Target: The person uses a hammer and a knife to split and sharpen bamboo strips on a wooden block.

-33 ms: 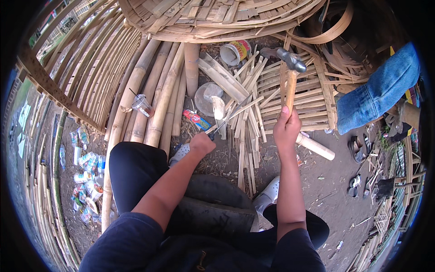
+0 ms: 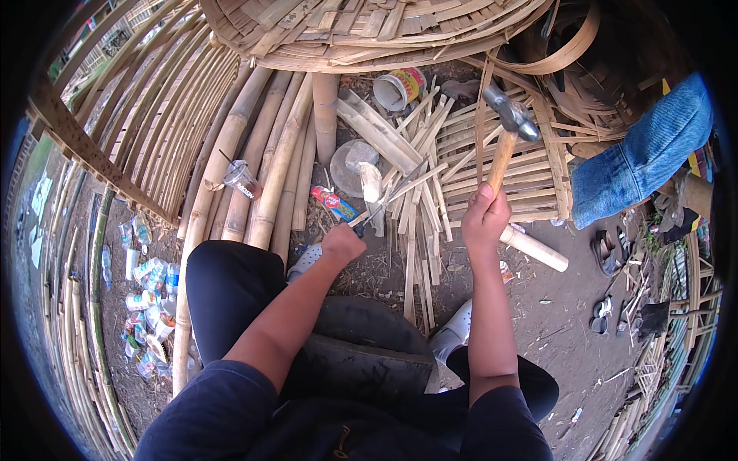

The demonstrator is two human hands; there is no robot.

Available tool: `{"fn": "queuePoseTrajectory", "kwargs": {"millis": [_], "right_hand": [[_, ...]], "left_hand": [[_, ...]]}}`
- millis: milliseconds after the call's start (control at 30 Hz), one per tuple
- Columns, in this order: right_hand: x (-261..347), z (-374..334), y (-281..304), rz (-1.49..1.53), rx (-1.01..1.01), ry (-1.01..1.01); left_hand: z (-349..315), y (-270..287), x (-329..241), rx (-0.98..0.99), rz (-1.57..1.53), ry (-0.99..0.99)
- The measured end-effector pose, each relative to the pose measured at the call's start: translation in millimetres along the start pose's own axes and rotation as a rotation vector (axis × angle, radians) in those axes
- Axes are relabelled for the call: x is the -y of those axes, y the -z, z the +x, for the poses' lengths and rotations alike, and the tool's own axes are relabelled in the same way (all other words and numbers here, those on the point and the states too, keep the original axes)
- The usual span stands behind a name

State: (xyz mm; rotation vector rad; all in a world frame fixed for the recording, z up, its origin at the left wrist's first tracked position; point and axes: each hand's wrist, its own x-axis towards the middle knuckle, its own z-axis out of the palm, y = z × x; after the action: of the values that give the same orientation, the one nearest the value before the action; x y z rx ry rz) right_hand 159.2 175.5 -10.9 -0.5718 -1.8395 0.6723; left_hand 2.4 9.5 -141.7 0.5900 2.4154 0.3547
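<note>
My right hand [image 2: 486,215] is closed around the wooden handle of a hammer [image 2: 503,157], raised with its metal head away from me. My left hand [image 2: 344,243] is a closed fist low between my knees. A narrow, dark, blade-like tool [image 2: 396,188] runs up and right from it; the fist hides its grip, so its exact kind is unclear. Beside that tool, a pale split piece of bamboo [image 2: 370,184] stands near a round grey block [image 2: 346,170]. Bamboo strips [image 2: 419,246] lie in a loose pile to the right of my left hand.
Thick bamboo poles [image 2: 265,177] lie at left, beside a slatted bamboo frame [image 2: 146,115]. A woven basket [image 2: 384,46] spans the far side. A slatted panel [image 2: 500,165] lies beyond the hammer. A person's denim-clad leg [image 2: 646,157] reaches in at right. Plastic litter [image 2: 154,300] lies at left.
The hammer's head has tipped slightly right and down, with my right hand turning a little. My left hand and the tool in it look unmoved.
</note>
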Motion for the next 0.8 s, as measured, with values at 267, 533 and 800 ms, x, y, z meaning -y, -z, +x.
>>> {"fn": "queuePoseTrajectory", "kwargs": {"millis": [267,533,800], "right_hand": [[-96.6,-112.2,-25.0,-0.5,0.575,-0.36],[-4.4,-21.8,-14.8,-0.017,0.013,-0.111],[-87.9,-116.3,-27.9,-0.512,0.622,-0.357]], "left_hand": [[3.4,-3.0,-10.1,-0.03,0.037,-0.126],[12.5,-14.6,12.1,-0.073,-0.026,-0.045],[4.3,-6.9,-6.1,0.026,0.073,-0.053]]}}
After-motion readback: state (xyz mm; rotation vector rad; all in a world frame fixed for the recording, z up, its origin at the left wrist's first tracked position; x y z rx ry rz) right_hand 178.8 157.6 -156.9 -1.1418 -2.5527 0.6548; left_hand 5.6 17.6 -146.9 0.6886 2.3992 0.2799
